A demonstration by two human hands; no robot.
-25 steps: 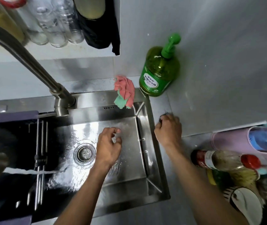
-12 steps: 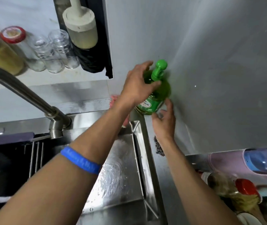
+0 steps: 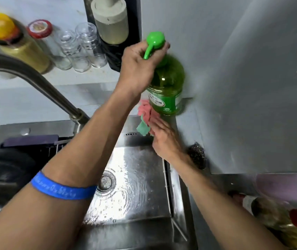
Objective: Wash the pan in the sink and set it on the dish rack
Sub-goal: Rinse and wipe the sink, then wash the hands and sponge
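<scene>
My left hand point(image 3: 137, 67) is closed around the pump neck of the green dish-soap bottle point(image 3: 167, 87), which stands in the back corner of the counter. Just below it, my right hand point(image 3: 164, 139) has its fingers closed on the pink and green cloth point(image 3: 144, 116) that hangs over the back rim of the steel sink point(image 3: 144, 192). The sink floor is wet around the drain point(image 3: 106, 183). The dark pan point(image 3: 5, 170) lies at the far left, blurred and partly cut off by the frame edge, on the black rack point(image 3: 53, 148) over the sink's left part.
The curved faucet point(image 3: 35, 82) arches over the left side. A steel wool scrubber point(image 3: 197, 156) lies by the right wall. Jars and glasses point(image 3: 82, 49) line the back ledge. Bottles point(image 3: 277, 215) and a purple holder point(image 3: 281, 186) crowd the lower right.
My left hand rose from the sink to the soap bottle and now grips its pump neck. My right hand moved from the scrubber's spot to the bottle's base, then onto the cloth.
</scene>
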